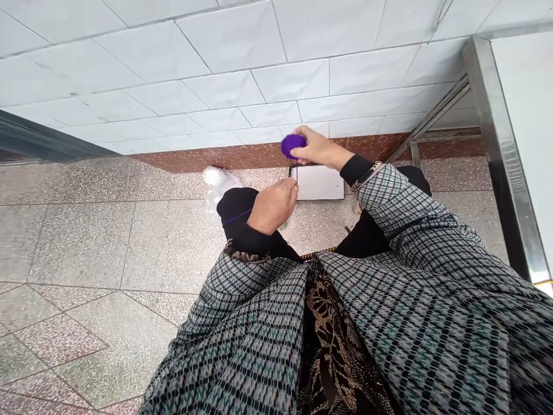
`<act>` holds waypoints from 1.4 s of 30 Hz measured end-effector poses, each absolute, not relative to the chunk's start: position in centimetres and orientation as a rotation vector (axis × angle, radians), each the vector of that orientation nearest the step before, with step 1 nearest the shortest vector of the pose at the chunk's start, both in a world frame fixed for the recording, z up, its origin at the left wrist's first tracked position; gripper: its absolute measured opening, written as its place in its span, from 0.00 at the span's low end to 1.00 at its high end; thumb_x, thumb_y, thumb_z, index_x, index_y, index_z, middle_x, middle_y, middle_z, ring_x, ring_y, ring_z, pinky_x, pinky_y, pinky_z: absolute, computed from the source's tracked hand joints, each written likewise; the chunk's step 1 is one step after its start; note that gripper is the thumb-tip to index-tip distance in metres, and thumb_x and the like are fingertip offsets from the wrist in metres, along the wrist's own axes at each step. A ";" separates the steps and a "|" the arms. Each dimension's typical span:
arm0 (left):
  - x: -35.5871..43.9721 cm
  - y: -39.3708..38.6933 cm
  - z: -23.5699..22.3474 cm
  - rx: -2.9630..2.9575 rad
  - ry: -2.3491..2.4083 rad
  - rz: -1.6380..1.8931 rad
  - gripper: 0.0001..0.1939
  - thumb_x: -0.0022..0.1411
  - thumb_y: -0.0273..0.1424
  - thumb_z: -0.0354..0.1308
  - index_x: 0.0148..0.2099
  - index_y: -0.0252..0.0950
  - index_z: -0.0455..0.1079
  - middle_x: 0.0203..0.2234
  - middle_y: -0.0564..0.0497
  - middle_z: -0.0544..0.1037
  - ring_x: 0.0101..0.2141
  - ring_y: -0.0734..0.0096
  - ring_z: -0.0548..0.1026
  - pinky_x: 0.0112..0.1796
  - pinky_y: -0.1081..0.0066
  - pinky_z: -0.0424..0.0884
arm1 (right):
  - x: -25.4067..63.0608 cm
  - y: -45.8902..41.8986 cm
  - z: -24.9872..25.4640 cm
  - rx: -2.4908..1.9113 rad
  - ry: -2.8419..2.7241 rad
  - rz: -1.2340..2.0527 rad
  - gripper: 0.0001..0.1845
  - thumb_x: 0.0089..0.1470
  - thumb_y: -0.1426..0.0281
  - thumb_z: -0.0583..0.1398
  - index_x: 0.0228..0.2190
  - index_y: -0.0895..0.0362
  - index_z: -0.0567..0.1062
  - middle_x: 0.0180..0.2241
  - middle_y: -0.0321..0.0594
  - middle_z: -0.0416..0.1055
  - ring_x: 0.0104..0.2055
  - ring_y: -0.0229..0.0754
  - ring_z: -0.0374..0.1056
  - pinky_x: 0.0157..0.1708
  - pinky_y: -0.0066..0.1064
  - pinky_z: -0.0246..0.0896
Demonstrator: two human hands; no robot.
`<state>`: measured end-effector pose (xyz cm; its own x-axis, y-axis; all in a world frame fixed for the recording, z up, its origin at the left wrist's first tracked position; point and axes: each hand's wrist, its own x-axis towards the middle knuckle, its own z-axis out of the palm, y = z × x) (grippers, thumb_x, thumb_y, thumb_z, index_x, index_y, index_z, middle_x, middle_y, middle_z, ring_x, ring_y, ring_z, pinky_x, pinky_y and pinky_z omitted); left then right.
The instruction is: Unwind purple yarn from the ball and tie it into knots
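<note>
A purple yarn ball (291, 146) shows just beyond the far left corner of a pale box (319, 183) on the floor; how high it is held above that box I cannot tell. The right hand (316, 148), in view just beyond the box's far edge, grasps the ball by its right side between thumb and fingers. The left hand (275, 206), beside the box's left edge, is curled into a fist, with the yarn strand (296, 172) pinched at its thumb side. The box's long edges run left to right, roughly along the brown skirting (190, 159) beyond it, and above that the white tiled wall (289, 34) closes off the far side. The speckled floor (86, 242) gives the widest room to the left of the box, as far as a dark fixture (52, 138) at the wall; nearer the box on that side sits a white plastic bag (218, 185). Well to the right of the box, a steel frame (501, 132) bounds the space. The ball looks roundish, and fingers cover its right end, so no long axis can be settled; the strand leaves it almost straight toward the body, past the box's left end. Another stretch of strand (237, 217) slants across black cloth (235, 202) to the left of the box, up to the fist.
</note>
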<state>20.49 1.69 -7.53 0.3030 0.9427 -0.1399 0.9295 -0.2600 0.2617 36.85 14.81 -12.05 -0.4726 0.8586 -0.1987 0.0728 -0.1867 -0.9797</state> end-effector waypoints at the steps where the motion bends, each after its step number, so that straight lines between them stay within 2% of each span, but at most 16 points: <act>1: 20.2 1.7 -7.1 2.304 1.697 0.096 0.12 0.76 0.32 0.46 0.42 0.36 0.69 0.38 0.41 0.79 0.37 0.58 0.76 0.38 0.63 0.68 | 36.9 14.6 -12.1 -1.156 -1.635 1.665 0.24 0.51 0.78 0.67 0.48 0.56 0.67 0.29 0.33 0.70 0.27 0.37 0.65 0.24 0.25 0.62; 3: 19.2 2.3 -6.2 2.328 1.718 0.231 0.12 0.75 0.33 0.46 0.41 0.37 0.69 0.39 0.41 0.79 0.38 0.58 0.76 0.40 0.63 0.69 | 37.1 14.0 -12.0 -1.150 -1.932 1.661 0.25 0.48 0.80 0.67 0.47 0.56 0.70 0.29 0.34 0.71 0.28 0.37 0.66 0.26 0.26 0.62; 5: 17.7 3.4 -5.6 2.315 1.722 0.392 0.11 0.74 0.33 0.47 0.40 0.38 0.68 0.40 0.42 0.80 0.40 0.59 0.75 0.43 0.63 0.70 | 37.4 13.2 -11.5 -1.000 -2.137 1.778 0.27 0.46 0.81 0.67 0.49 0.56 0.72 0.33 0.36 0.75 0.32 0.39 0.70 0.29 0.27 0.66; 9: 15.6 5.7 -6.5 2.145 1.666 0.495 0.09 0.71 0.31 0.48 0.37 0.39 0.66 0.37 0.46 0.79 0.40 0.62 0.74 0.46 0.65 0.71 | 38.1 12.2 -10.6 -0.579 -2.065 2.021 0.30 0.44 0.80 0.70 0.50 0.56 0.73 0.44 0.40 0.78 0.42 0.42 0.75 0.39 0.28 0.74; 13: 16.4 5.6 -9.0 1.931 1.619 0.433 0.10 0.70 0.32 0.47 0.35 0.39 0.62 0.28 0.51 0.72 0.33 0.66 0.69 0.39 0.67 0.68 | 38.5 13.1 -10.7 -0.408 -1.539 2.117 0.29 0.55 0.70 0.71 0.54 0.56 0.68 0.45 0.42 0.76 0.41 0.39 0.76 0.44 0.29 0.76; 15: 17.6 4.5 -9.6 1.926 1.481 0.356 0.10 0.70 0.33 0.46 0.34 0.39 0.60 0.26 0.53 0.68 0.30 0.67 0.67 0.37 0.68 0.67 | 38.3 14.1 -11.3 -0.450 -1.316 2.054 0.27 0.61 0.63 0.69 0.55 0.56 0.65 0.43 0.42 0.76 0.39 0.37 0.76 0.42 0.28 0.76; 17: 18.7 3.5 -9.3 1.977 1.331 0.263 0.11 0.70 0.34 0.46 0.33 0.40 0.59 0.24 0.54 0.65 0.28 0.68 0.65 0.36 0.68 0.65 | 38.0 14.9 -12.0 -0.646 -1.248 1.953 0.24 0.64 0.64 0.67 0.55 0.57 0.64 0.40 0.40 0.75 0.35 0.36 0.74 0.37 0.25 0.75; 21: 19.0 3.1 -6.9 2.113 1.339 0.255 0.11 0.71 0.35 0.47 0.33 0.40 0.60 0.25 0.52 0.67 0.28 0.67 0.65 0.34 0.66 0.63 | 37.5 14.5 -12.8 -1.054 -1.695 1.879 0.23 0.55 0.77 0.69 0.50 0.58 0.68 0.31 0.36 0.72 0.27 0.35 0.68 0.24 0.22 0.65; 24: 17.3 4.0 -5.4 2.139 1.523 0.350 0.10 0.70 0.32 0.49 0.34 0.39 0.63 0.28 0.50 0.72 0.31 0.65 0.69 0.38 0.66 0.67 | 37.7 13.2 -12.3 -0.744 -2.090 2.120 0.27 0.46 0.81 0.71 0.48 0.58 0.72 0.34 0.36 0.74 0.31 0.37 0.71 0.27 0.23 0.67; 27: 15.6 4.7 -5.5 2.059 1.628 0.393 0.09 0.68 0.29 0.48 0.34 0.38 0.65 0.29 0.50 0.74 0.33 0.65 0.71 0.40 0.66 0.69 | 38.5 13.0 -11.6 -0.310 -1.837 2.302 0.31 0.46 0.74 0.74 0.51 0.57 0.72 0.42 0.39 0.76 0.36 0.38 0.74 0.35 0.26 0.72; 29: 15.4 4.7 -6.4 1.995 1.626 0.386 0.08 0.67 0.28 0.48 0.34 0.38 0.64 0.27 0.51 0.72 0.32 0.65 0.69 0.40 0.67 0.68 | 39.1 13.8 -11.3 -0.238 -1.455 2.231 0.32 0.49 0.65 0.75 0.51 0.57 0.69 0.44 0.40 0.75 0.37 0.37 0.74 0.37 0.26 0.73; 31: 15.9 4.2 -7.2 1.966 1.561 0.347 0.09 0.67 0.30 0.48 0.33 0.38 0.63 0.25 0.52 0.69 0.30 0.66 0.68 0.38 0.67 0.67 | 39.4 15.0 -11.3 -0.326 -1.111 2.068 0.26 0.58 0.59 0.70 0.49 0.57 0.66 0.43 0.39 0.74 0.37 0.35 0.74 0.39 0.25 0.74; 34: 17.6 3.1 -7.4 2.003 1.344 0.254 0.11 0.68 0.34 0.47 0.31 0.38 0.62 0.23 0.53 0.67 0.28 0.68 0.66 0.36 0.68 0.65 | 38.8 16.0 -11.7 -0.623 -0.931 1.875 0.14 0.70 0.63 0.61 0.49 0.57 0.64 0.39 0.37 0.72 0.36 0.33 0.73 0.37 0.22 0.73; 36: 18.4 2.6 -6.6 2.053 1.207 0.226 0.12 0.68 0.35 0.47 0.31 0.38 0.61 0.24 0.53 0.68 0.28 0.69 0.66 0.35 0.68 0.64 | 38.0 15.6 -12.0 -0.863 -1.117 1.877 0.14 0.68 0.68 0.62 0.50 0.57 0.65 0.38 0.38 0.72 0.33 0.34 0.71 0.33 0.22 0.72; 39: 18.3 2.6 -4.9 2.120 1.229 0.294 0.12 0.68 0.35 0.47 0.31 0.38 0.62 0.25 0.52 0.69 0.28 0.69 0.66 0.33 0.68 0.64 | 37.0 14.1 -12.1 -1.087 -1.741 1.959 0.19 0.57 0.77 0.68 0.48 0.59 0.69 0.33 0.38 0.72 0.29 0.35 0.69 0.26 0.22 0.68; 42: 16.8 3.4 -4.1 2.146 1.436 0.441 0.11 0.68 0.35 0.49 0.33 0.37 0.65 0.26 0.51 0.72 0.30 0.68 0.69 0.35 0.68 0.66 | 37.3 12.7 -11.5 -0.705 -2.209 2.139 0.23 0.50 0.80 0.70 0.47 0.60 0.72 0.36 0.38 0.74 0.32 0.38 0.72 0.30 0.24 0.70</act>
